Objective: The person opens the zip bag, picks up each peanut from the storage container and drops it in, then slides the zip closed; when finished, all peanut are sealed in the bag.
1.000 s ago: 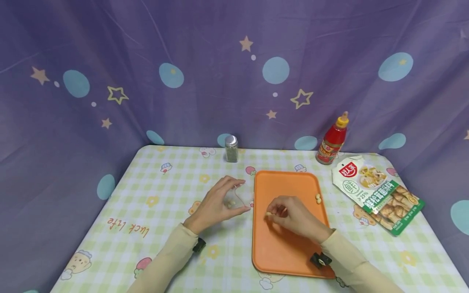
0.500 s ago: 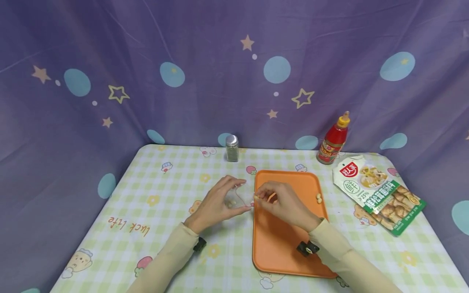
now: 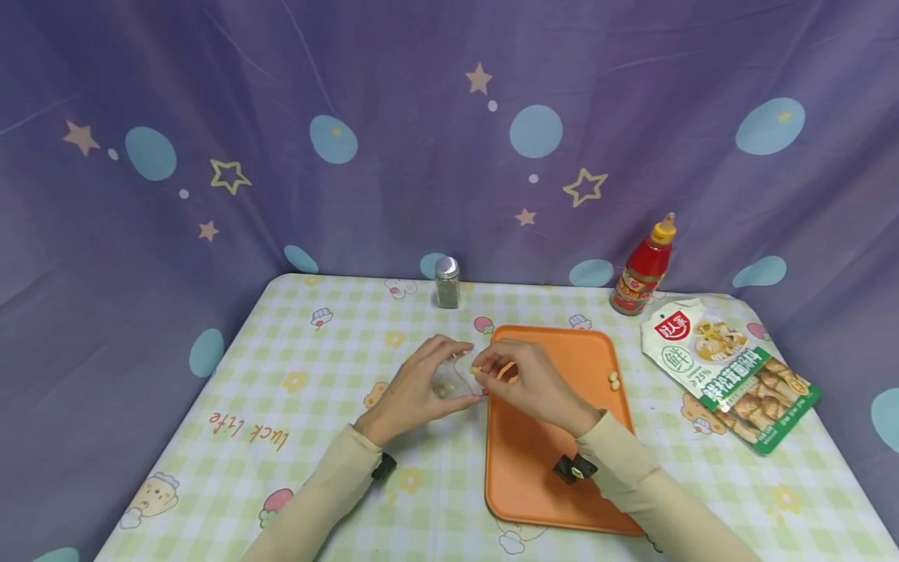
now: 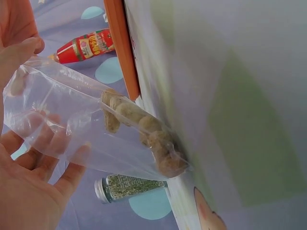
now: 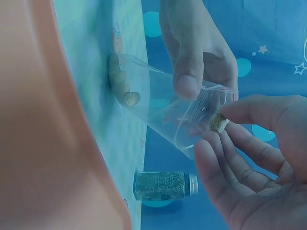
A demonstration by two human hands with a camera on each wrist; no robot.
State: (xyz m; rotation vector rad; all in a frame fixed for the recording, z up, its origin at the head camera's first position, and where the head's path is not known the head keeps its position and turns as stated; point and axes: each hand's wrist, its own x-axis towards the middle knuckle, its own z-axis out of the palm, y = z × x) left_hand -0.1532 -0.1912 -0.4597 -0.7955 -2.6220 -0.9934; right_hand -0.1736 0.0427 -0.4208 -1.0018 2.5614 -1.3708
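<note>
My left hand point(image 3: 414, 384) holds a clear zip bag point(image 4: 62, 108) by its mouth, thumb and fingers spread apart along the rim. Several unshelled peanuts point(image 4: 148, 129) lie at the bottom of the bag, close to the tablecloth. Between thumb and fingertips, my right hand point(image 3: 534, 384) pinches one peanut point(image 5: 218, 123) right at the bag's mouth. A further peanut point(image 3: 614, 381) lies by the right rim of the orange tray point(image 3: 548, 468), which is under my right hand and forearm.
Behind the bag stands a glass shaker of green herbs point(image 3: 447, 284). A red sauce bottle point(image 3: 642, 269) with a yellow cap stands at the back right. Right of the tray lies a green and white food packet point(image 3: 730, 375). A purple curtain point(image 3: 393, 211) hangs behind the table.
My right hand has carried the peanut leftward from over the tray to the bag's mouth. My left hand has kept its place, holding the bag.
</note>
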